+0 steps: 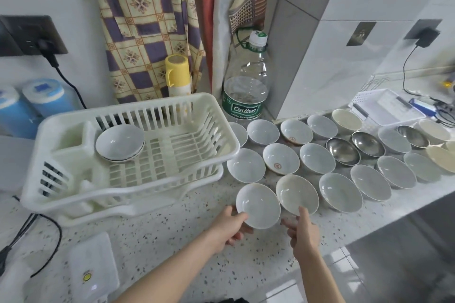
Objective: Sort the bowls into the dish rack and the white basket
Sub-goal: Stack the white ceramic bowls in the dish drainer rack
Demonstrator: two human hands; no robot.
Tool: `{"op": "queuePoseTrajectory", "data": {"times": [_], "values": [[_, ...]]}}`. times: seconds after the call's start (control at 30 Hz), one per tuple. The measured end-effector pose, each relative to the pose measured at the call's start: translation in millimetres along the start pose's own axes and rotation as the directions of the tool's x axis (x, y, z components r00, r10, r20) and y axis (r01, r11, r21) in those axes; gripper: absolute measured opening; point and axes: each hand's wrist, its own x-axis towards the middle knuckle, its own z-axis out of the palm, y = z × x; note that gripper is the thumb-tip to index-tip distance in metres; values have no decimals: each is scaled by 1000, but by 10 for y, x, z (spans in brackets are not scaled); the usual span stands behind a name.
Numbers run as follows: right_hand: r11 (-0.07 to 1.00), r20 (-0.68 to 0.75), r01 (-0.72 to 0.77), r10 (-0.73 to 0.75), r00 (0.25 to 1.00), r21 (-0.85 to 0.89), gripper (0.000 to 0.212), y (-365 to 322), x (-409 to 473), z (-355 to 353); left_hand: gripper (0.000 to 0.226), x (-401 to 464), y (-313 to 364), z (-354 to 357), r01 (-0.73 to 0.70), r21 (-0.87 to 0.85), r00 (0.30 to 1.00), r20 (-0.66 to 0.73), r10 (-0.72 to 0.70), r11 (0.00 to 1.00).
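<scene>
Presently the nearest white bowl (258, 205) is tilted at the near-left corner of the rows of bowls on the counter, right of the dish rack (128, 155). The left hand (230, 227) grips its near-left rim, thumb on top, fingers curled beneath. The right hand (304, 231) is relaxed and holds nothing, its fingertips at the cream-rimmed bowl (297, 195) just right. Risk: a one-sided rim hold may let the glazed bowl slip or knock that neighbour. The white basket (387, 106) sits far right.
</scene>
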Motion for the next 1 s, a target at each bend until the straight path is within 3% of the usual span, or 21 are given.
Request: {"op": "queuePoseTrajectory", "data": {"times": [0.33,0.6,0.73,0.8,1.0], "values": [[992,-16,-24,27,1000,125,2,-39,109,116,24,14,35,18,-7,-70,1000,16,8,998],[979,-72,89,-77,994,184,8,-70,-104,67,34,-305,77,-184,-147,0,989,17,147,989],[936,-105,243,-223,969,256,7,-227,-347,76,33,-616,220,-368,-251,-75,962,88,258,965],[902,-88,301,-288,954,310,16,-361,-465,115,33,-772,320,-486,-299,-139,944,100,314,944],[839,75,413,-466,882,355,29,-762,-774,473,30,-999,546,-1057,-458,-290,888,-112,446,840]]}}
